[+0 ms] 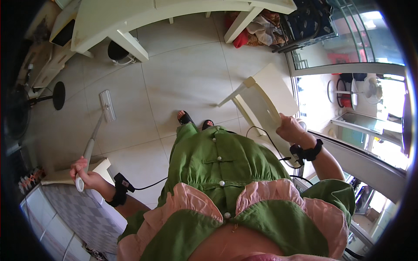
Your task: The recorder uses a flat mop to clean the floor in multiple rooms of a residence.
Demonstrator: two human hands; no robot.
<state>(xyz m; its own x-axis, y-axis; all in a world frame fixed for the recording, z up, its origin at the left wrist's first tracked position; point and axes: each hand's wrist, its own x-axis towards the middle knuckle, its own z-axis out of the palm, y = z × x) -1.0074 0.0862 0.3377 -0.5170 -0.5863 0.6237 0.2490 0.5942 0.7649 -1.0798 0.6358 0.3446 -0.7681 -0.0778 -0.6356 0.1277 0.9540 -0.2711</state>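
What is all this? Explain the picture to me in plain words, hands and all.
There is no robot here: these are a person's own bare hands, with wired black straps on the wrists. A wide camera worn on the head looks down, so straight edges bend. The left hand holds a mop, its flat head resting on the tiled floor. The right hand grasps the back of a pale chair. Ahead stands a white table.
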